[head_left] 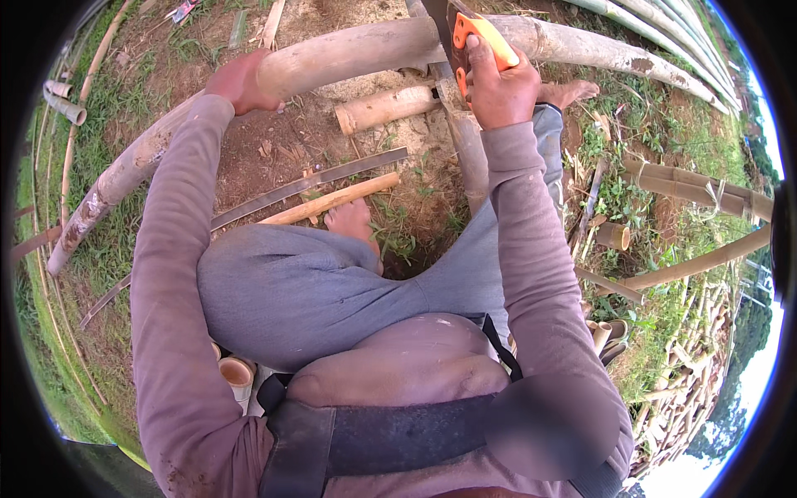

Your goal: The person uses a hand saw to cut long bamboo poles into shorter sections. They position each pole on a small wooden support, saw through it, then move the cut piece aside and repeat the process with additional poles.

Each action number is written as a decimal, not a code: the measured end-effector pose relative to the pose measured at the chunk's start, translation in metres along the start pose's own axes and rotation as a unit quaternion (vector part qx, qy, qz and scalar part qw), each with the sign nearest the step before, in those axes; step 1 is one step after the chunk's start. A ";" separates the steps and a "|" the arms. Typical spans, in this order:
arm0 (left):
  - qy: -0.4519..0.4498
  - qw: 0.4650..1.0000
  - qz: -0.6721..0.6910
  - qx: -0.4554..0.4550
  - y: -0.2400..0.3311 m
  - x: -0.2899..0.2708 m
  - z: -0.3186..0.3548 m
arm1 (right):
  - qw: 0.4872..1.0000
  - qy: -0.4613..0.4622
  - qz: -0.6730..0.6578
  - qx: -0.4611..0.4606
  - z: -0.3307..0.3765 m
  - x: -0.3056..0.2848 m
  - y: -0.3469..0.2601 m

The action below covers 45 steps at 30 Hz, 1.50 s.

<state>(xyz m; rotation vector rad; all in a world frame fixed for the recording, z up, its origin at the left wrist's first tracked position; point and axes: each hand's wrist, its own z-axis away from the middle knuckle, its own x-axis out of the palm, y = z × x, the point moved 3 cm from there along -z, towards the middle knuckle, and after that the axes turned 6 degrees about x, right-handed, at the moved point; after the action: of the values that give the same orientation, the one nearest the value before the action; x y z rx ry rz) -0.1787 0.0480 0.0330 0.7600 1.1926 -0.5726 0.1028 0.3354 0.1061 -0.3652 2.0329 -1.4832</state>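
The right hand [501, 90] is wrapped tight around the orange plastic grip of a hand saw [480, 37], fingers closed fully on the handle, and the dark blade runs up and away at the top edge of the view, so where its teeth meet the wood is hard to tell. Right beneath that grip lies the long, pale, thick bamboo pole [349, 54], arching across the top of the scene from the grass at the far left to the upper right. The left hand [239, 81] is down on that same pole, fingers curled over its upper side, pressing on it well to the left of the saw. Below the pole, on the bare brown earth, a short cut length of bamboo [386, 108] sits just beside a slimmer upright post [465, 141]. Nearer the person, a thin dark strip [315, 184] and a split yellow bamboo slat [332, 201] lie side by side, and a bare foot [353, 222] rests against the slat. Off to the right, more bamboo poles [697, 187] lie tied in the grass.
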 end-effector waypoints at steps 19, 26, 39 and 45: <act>-0.063 0.997 -0.014 -0.038 0.015 -0.012 0.007 | 0.999 -0.037 -0.005 0.036 -0.009 0.006 -0.001; -0.049 0.998 -0.019 -0.043 0.014 -0.011 0.009 | 0.991 -0.047 -0.123 0.033 0.006 0.006 0.000; 0.040 0.999 -0.013 -0.013 0.004 0.001 0.022 | 0.998 -0.038 0.044 0.038 0.172 -0.129 -0.029; 0.003 1.000 -0.010 0.006 0.017 -0.010 0.004 | 1.000 -0.003 -0.007 0.007 0.003 -0.001 0.010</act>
<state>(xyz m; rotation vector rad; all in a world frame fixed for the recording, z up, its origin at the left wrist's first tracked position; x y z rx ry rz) -0.1662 0.0557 0.0470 0.7611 1.2042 -0.5958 0.1064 0.3371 0.0961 -0.3781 2.0183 -1.5027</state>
